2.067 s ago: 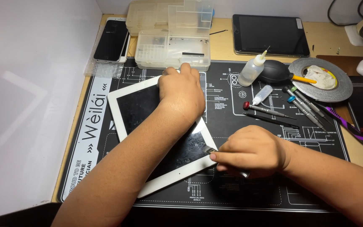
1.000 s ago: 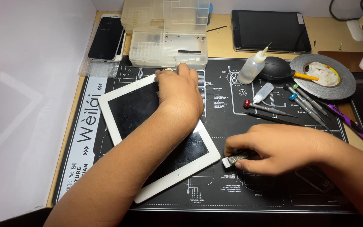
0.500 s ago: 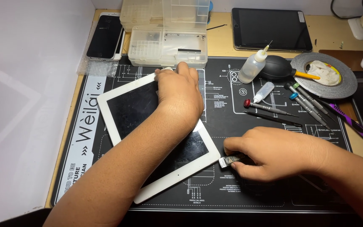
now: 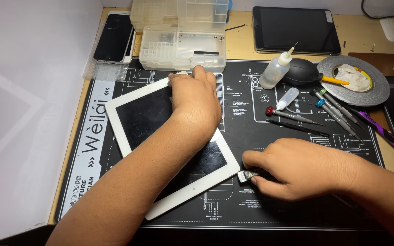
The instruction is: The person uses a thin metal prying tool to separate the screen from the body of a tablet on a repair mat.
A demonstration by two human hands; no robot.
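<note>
A white tablet [image 4: 135,114] with a cracked dark screen lies at an angle on the black work mat [image 4: 251,205]. My left hand [image 4: 197,100] presses flat on its upper right part, fingers at the far edge. My right hand [image 4: 297,166] grips a small flat metal tool [image 4: 248,175], whose tip sits on the mat just off the tablet's right corner, not touching it.
Clear plastic parts boxes [image 4: 183,34] stand behind the tablet. A phone [image 4: 114,36] lies at back left, a dark tablet [image 4: 295,29] at back right. A squeeze bottle [image 4: 277,70], a black air blower [image 4: 304,72], a tape roll [image 4: 354,81], screwdrivers [image 4: 336,107] and a purple tool [image 4: 386,134] lie to the right.
My right hand has drawn the metal tool away from the tablet's lower right edge and out onto the mat. My left hand stays pressed on the tablet.
</note>
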